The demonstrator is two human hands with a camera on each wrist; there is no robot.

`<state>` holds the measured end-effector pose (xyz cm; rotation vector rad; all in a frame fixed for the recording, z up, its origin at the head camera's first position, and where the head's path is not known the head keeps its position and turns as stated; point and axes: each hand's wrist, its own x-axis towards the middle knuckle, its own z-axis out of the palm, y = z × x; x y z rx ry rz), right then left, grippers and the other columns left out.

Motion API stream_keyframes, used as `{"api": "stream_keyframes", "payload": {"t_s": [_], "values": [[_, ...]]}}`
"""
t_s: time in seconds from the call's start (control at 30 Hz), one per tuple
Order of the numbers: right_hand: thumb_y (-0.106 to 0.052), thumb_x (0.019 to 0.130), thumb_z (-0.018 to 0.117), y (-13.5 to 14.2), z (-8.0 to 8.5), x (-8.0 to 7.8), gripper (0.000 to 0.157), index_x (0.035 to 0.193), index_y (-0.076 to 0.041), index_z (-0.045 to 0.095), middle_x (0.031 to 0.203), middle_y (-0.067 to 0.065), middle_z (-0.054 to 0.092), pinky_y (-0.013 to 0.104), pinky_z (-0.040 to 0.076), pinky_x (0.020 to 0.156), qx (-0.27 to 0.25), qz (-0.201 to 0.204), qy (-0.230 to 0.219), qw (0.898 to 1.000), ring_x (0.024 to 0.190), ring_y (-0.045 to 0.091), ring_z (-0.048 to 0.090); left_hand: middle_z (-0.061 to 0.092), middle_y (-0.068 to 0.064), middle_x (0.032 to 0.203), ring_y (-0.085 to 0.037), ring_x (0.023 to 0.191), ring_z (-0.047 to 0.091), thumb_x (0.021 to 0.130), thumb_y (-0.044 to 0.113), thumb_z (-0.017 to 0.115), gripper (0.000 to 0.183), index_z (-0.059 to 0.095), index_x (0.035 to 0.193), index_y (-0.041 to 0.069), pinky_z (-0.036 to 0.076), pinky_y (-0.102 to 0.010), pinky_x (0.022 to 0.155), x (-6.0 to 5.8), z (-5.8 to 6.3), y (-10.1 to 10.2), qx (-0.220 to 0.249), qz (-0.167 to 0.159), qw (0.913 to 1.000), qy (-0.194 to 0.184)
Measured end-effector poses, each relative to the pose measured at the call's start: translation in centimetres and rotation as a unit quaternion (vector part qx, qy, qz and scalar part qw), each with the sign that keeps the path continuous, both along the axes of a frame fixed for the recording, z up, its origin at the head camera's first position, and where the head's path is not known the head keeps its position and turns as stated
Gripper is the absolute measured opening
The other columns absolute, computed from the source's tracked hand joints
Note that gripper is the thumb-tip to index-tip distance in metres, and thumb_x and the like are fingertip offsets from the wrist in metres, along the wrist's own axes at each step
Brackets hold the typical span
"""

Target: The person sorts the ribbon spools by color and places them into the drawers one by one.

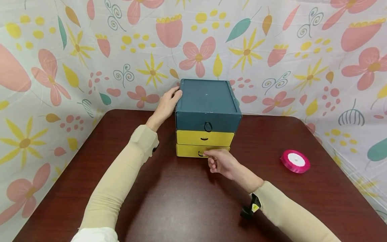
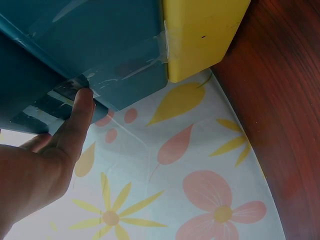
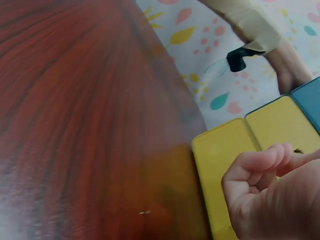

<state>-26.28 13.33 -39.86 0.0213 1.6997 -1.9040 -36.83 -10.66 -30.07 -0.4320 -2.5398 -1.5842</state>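
Note:
A small drawer unit stands on the table, with a blue top section above two yellow drawers. My left hand rests against the top left edge of the blue section. In the left wrist view, fingers of that left hand touch its blue side near some clear tape. At the bottom yellow drawer, which sits flush, my right hand pinches the black loop pull. The right wrist view shows this right hand with curled fingers; the loop is hidden there.
A roll of pink ribbon lies on the dark wooden table, right of the drawer unit. The middle yellow drawer also has a black pull. Behind the table hangs a flower-patterned cloth.

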Motion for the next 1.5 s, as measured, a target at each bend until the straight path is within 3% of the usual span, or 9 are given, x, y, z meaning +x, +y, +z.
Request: {"api": "stream_keyframes", "payload": {"t_s": [0.13,0.3,0.53,0.87,1.5], "values": [[-0.017,0.1,0.05,0.0,-0.8,0.0,0.015,0.099,-0.002,0.05,0.054,-0.005,0.042,0.02,0.033,0.048,0.006,-0.008,-0.026,1.0,0.047,0.007,0.038,0.044,-0.011,0.148,-0.027,0.108,0.052,0.103,0.045,0.036,0.059,0.03,0.153,0.015,0.038,-0.042,0.103,0.0,0.1,0.0,-0.002,0.001,1.0,-0.001],[-0.025,0.101,0.05,-0.3,-1.2,-0.2,0.026,0.106,0.001,0.054,0.055,-0.006,0.044,0.018,0.031,0.045,0.014,0.006,-0.044,0.999,0.045,0.005,0.037,0.039,-0.009,0.152,-0.025,0.12,0.049,0.103,0.045,0.036,0.059,0.03,0.153,0.015,0.037,-0.043,0.108,0.0,0.1,0.0,-0.004,-0.001,1.0,0.0],[-0.022,0.101,0.051,-0.8,-1.5,-0.5,0.024,0.103,0.001,0.059,0.055,-0.006,0.044,0.018,0.031,0.045,0.015,0.016,-0.045,0.999,0.046,0.005,0.036,0.04,-0.009,0.152,-0.027,0.125,0.049,0.103,0.045,0.035,0.059,0.029,0.153,0.014,0.037,-0.043,0.108,0.1,0.1,0.0,-0.001,-0.002,1.0,0.0],[-0.02,0.101,0.051,-1.0,-2.0,-0.2,0.029,0.112,0.007,0.056,0.055,-0.006,0.045,0.018,0.032,0.045,0.02,0.006,-0.042,0.999,0.045,0.004,0.037,0.037,-0.009,0.154,-0.024,0.129,0.047,0.103,0.045,0.035,0.06,0.029,0.153,0.013,0.036,-0.043,0.111,0.1,0.1,0.0,-0.001,-0.005,1.0,0.002],[-0.017,0.1,0.051,-0.9,-2.3,0.6,0.023,0.104,0.003,0.06,0.055,-0.007,0.045,0.017,0.033,0.045,0.031,0.004,-0.035,0.999,0.043,0.004,0.038,0.035,-0.008,0.155,-0.023,0.135,0.043,0.103,0.044,0.035,0.059,0.029,0.153,0.014,0.035,-0.042,0.112,0.2,0.2,-0.1,0.001,-0.007,1.0,0.0]]}}
